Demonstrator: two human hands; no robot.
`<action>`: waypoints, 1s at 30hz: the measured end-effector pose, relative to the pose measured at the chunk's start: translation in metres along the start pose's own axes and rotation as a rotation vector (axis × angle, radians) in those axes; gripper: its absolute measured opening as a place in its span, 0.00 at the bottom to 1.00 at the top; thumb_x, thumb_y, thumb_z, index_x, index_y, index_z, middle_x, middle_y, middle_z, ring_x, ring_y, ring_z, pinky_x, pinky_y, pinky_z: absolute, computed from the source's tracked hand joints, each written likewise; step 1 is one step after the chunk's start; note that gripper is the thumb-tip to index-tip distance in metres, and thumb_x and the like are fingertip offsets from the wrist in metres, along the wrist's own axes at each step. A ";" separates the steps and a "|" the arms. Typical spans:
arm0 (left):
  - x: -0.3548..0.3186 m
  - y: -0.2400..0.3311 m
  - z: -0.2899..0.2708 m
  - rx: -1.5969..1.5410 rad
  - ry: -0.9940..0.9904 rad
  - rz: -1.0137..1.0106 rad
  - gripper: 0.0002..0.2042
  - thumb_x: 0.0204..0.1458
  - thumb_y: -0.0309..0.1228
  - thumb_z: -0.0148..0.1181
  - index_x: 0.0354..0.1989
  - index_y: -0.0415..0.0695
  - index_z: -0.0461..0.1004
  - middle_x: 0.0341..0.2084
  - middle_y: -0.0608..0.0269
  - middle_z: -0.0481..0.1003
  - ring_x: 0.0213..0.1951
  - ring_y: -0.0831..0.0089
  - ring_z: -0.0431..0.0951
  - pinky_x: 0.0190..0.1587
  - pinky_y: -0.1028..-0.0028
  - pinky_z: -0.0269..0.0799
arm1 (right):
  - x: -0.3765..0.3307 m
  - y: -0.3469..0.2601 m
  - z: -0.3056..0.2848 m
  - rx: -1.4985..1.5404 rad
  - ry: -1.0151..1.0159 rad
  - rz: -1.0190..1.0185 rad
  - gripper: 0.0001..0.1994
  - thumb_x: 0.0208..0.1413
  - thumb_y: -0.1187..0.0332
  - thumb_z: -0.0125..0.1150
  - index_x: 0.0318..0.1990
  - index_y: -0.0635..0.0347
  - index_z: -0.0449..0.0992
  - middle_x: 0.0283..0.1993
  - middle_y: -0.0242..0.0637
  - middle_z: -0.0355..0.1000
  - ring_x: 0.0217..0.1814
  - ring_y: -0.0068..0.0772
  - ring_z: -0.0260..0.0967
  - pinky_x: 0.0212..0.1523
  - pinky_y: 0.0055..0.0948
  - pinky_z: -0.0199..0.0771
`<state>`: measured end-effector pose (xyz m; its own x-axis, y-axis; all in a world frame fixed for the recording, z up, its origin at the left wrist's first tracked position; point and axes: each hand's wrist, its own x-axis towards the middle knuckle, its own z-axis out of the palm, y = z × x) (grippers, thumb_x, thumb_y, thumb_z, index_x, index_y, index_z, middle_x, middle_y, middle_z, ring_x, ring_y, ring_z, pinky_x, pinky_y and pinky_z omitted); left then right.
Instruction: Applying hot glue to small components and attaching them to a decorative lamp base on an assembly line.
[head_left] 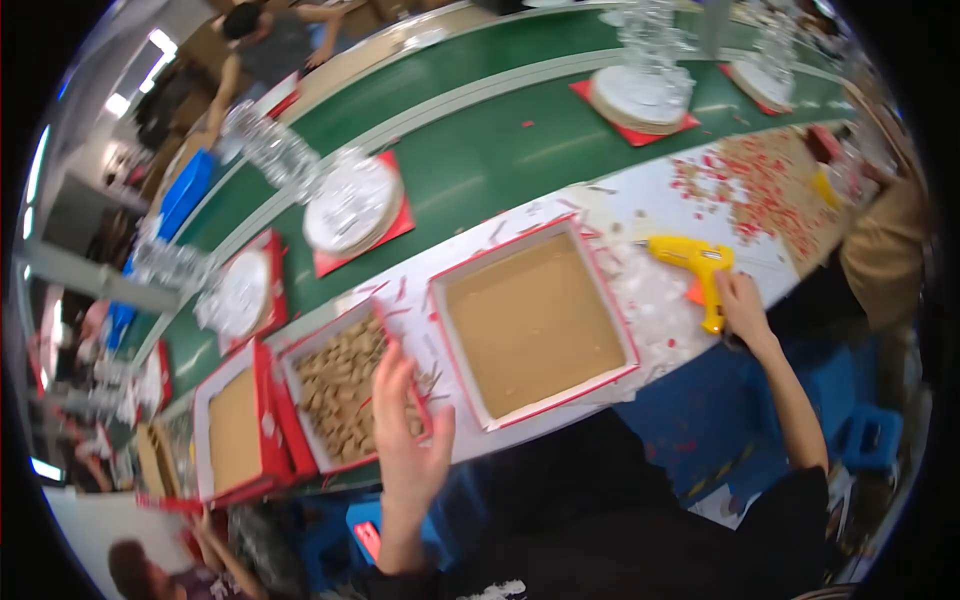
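Observation:
My left hand is raised with its fingers stretched out and nothing in it, in front of an open red-edged box full of small brown cardboard pieces. On the far right of my reach, my right hand is closed at the handle of a yellow glue gun; its nozzle points left. Some of its fingers are hidden. Between my hands lies a square red-edged box with white inner walls and a flat brown cardboard bottom.
A second red box with a brown board stands at the left. Beyond, a green conveyor carries white round stacks with clear plastic on red squares. Red and tan scraps litter the right. Co-workers sit around; blue stools stand below.

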<state>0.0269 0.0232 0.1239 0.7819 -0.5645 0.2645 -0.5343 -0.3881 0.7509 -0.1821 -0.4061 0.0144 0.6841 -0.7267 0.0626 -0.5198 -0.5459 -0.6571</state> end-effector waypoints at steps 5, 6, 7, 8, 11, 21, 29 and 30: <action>0.119 -0.063 -0.050 -0.189 0.203 -0.110 0.34 0.53 0.27 0.55 0.67 0.34 0.45 0.66 0.48 0.51 0.67 0.59 0.53 0.65 0.64 0.53 | 0.004 0.068 0.030 0.365 0.327 -0.049 0.23 0.65 0.59 0.47 0.17 0.63 0.66 0.11 0.29 0.59 0.12 0.17 0.52 0.16 0.23 0.51; 0.149 -0.083 -0.069 -0.246 0.289 -0.199 0.37 0.54 0.33 0.59 0.66 0.32 0.44 0.65 0.43 0.51 0.66 0.58 0.54 0.64 0.66 0.55 | 0.007 0.061 0.033 0.393 0.306 -0.070 0.23 0.65 0.59 0.47 0.17 0.63 0.66 0.11 0.29 0.59 0.12 0.17 0.52 0.16 0.23 0.51; 0.179 -0.127 -0.080 -0.296 0.386 -0.198 0.42 0.52 0.41 0.63 0.66 0.32 0.43 0.63 0.38 0.53 0.64 0.57 0.56 0.62 0.66 0.56 | 0.008 0.052 0.033 0.484 0.309 -0.032 0.23 0.65 0.60 0.47 0.18 0.63 0.67 0.11 0.27 0.59 0.12 0.15 0.52 0.16 0.21 0.51; 0.214 -0.164 -0.080 -0.223 0.461 -0.267 0.47 0.47 0.44 0.67 0.66 0.33 0.43 0.61 0.37 0.55 0.63 0.57 0.58 0.61 0.66 0.57 | 0.006 0.047 0.029 0.565 0.319 0.018 0.22 0.65 0.60 0.48 0.19 0.62 0.68 0.11 0.25 0.59 0.13 0.13 0.52 0.16 0.19 0.51; 0.293 -0.210 -0.037 -0.122 0.487 -0.345 0.46 0.47 0.52 0.65 0.64 0.30 0.51 0.55 0.36 0.65 0.60 0.52 0.64 0.61 0.62 0.57 | -0.005 0.043 0.020 0.406 0.338 -0.033 0.21 0.65 0.60 0.48 0.19 0.61 0.69 0.12 0.25 0.60 0.13 0.13 0.54 0.16 0.18 0.52; 0.306 -0.163 -0.042 -0.454 0.483 -0.134 0.29 0.57 0.56 0.50 0.30 0.37 0.79 0.26 0.58 0.78 0.29 0.74 0.74 0.36 0.73 0.67 | -0.003 0.055 0.024 0.384 0.391 -0.060 0.20 0.63 0.64 0.49 0.19 0.62 0.69 0.13 0.26 0.61 0.16 0.13 0.58 0.17 0.20 0.55; 0.179 -0.032 -0.093 -0.650 0.006 -0.326 0.54 0.44 0.74 0.37 0.62 0.30 0.55 0.60 0.40 0.61 0.62 0.57 0.62 0.63 0.61 0.59 | 0.008 0.033 0.032 0.391 0.431 -0.088 0.19 0.63 0.62 0.51 0.21 0.64 0.73 0.14 0.26 0.63 0.16 0.13 0.56 0.18 0.19 0.54; 0.178 -0.030 -0.092 -0.752 -0.144 -0.391 0.59 0.37 0.78 0.38 0.63 0.29 0.54 0.61 0.39 0.60 0.64 0.55 0.60 0.65 0.61 0.55 | 0.005 0.035 0.036 0.381 0.409 -0.084 0.19 0.63 0.62 0.52 0.22 0.64 0.74 0.15 0.26 0.64 0.17 0.13 0.57 0.19 0.18 0.55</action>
<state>0.2121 0.0014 0.2042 0.7901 -0.5972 -0.1379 0.1595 -0.0169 0.9870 -0.1784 -0.4139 -0.0354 0.4221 -0.8309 0.3626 -0.1985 -0.4749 -0.8574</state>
